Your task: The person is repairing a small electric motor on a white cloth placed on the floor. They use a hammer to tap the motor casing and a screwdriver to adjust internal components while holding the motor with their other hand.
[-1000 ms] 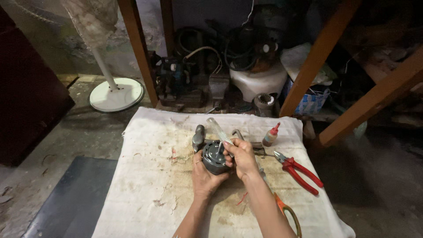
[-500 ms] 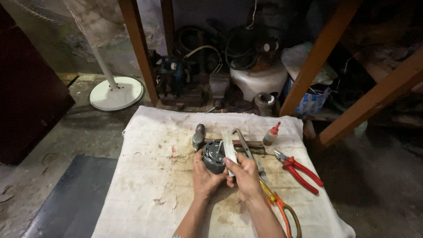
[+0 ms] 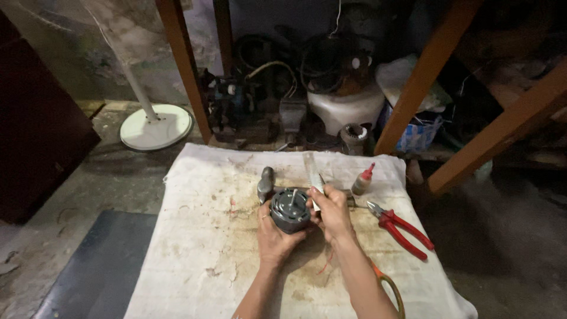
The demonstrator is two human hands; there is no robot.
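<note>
Cloth (image 3: 201, 248) left open; pliers (image 3: 401, 227) block right.

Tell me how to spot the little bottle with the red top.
Find the stained white cloth spread on the floor. Near its far edge, just beyond the right hand and left of the red pliers, stands the small bottle. It is the only upright thing there, with a pointed red cap.

Small bottle and one bag, nothing more.
Upright small bottle (image 3: 362, 179), pale with red pointed cap, right of centre; blue-and-white patterned bag (image 3: 418, 133) behind, upper right. No labels, signs or screens.
</note>
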